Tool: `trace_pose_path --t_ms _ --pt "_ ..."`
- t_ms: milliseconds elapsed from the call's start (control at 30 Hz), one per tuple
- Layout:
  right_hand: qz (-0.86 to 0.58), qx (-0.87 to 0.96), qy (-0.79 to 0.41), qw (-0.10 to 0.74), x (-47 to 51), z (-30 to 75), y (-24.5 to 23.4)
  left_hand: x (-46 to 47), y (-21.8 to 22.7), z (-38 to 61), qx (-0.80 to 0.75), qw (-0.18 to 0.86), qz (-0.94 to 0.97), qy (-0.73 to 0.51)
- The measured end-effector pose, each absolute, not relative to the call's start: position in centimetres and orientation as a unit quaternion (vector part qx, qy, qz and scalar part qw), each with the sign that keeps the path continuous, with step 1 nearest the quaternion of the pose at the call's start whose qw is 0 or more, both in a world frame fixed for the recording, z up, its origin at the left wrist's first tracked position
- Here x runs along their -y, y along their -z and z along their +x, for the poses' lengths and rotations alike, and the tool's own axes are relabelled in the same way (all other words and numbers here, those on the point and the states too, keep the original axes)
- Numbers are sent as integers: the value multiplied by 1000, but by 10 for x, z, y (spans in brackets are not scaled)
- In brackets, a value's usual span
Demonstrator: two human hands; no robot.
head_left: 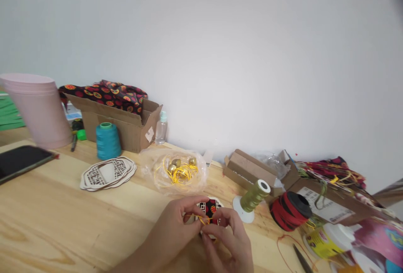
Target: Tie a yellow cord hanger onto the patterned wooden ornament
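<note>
My left hand (176,220) and my right hand (228,237) meet low in the head view, close above the wooden table. Both sets of fingers pinch a thin yellow cord (204,220). Just behind the cord sits a small wooden cut-out ornament (211,208) backed with black cloth bearing red and orange flowers. My fingers cover its lower part, and I cannot tell whether they grip it too. A clear plastic bag (151,182) with brass bells (176,163) and yellow cords lies beyond my hands. Stacked wooden cut-outs (108,173) rest to the left.
A green thread spool (252,197), a red cord roll (288,212), a glue bottle (327,239) and scissors (302,258) stand or lie at right. Left are a teal thread cone (108,142), a phone (23,160), a pink bin (39,109) and a cardboard box (126,132) of cloth.
</note>
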State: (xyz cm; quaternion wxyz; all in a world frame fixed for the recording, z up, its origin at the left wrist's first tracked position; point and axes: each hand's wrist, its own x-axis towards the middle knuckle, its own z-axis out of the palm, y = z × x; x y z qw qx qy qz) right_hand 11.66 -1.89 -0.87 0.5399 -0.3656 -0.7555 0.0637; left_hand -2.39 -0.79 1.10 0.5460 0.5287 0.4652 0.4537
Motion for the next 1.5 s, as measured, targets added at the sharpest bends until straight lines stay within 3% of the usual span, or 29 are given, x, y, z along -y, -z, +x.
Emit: trace_pose_path --t_ms 467,667,1133,1500 --pt "-434 759 -118 471 15 124 7 10 -14 -25 -465 475 608 -433" --pt "-484 733 -158 451 18 122 6 10 -14 -24 -453 516 592 -422" --pt "-444 582 -411 544 15 122 1 6 -6 -22 -401 631 526 -406" --pt "-421 501 -455 604 22 113 0 7 -12 -20 -407 638 507 -412"
